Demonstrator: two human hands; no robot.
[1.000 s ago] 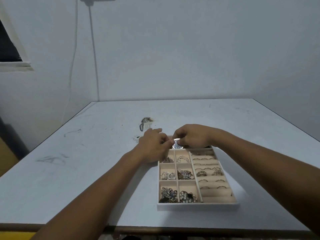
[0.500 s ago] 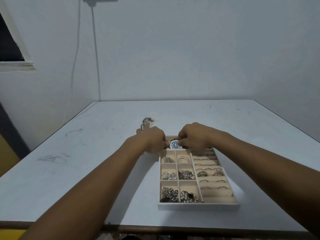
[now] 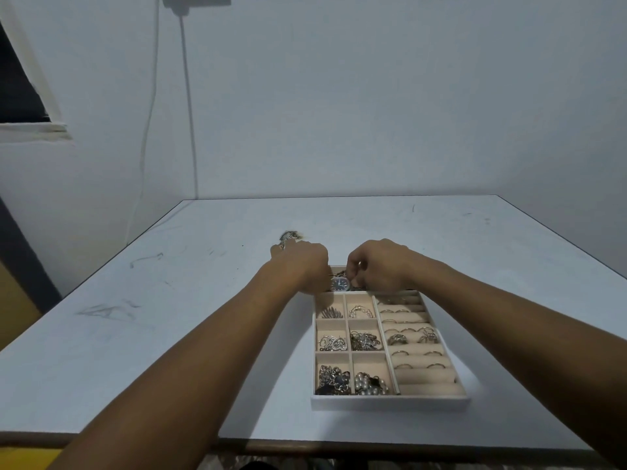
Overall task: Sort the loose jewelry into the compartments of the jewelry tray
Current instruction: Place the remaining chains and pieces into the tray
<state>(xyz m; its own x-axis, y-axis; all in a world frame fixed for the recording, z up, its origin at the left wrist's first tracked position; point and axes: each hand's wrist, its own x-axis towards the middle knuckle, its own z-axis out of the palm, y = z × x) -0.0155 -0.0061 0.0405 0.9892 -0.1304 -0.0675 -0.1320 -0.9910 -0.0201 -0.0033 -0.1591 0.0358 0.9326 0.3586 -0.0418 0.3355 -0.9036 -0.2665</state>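
A beige jewelry tray with a white outer wall lies on the table, near its front edge. Its small left compartments hold chains, earrings and pearls, and rings sit in the padded rows on the right. A watch with a dark blue dial lies in the tray's far compartment. My left hand grips the watch's left end with curled fingers, the little finger sticking out to the left. My right hand pinches its right end. The strap is mostly hidden under both hands. Loose jewelry lies beyond my left hand.
The white table carries dark scuff marks on its left side. Its front edge runs just below the tray. A wall stands behind the table, with a cable hanging down it and a window corner at the left.
Both hands have carried the watch away from me and lowered it into the tray's far compartment. Its dial now faces up between them.
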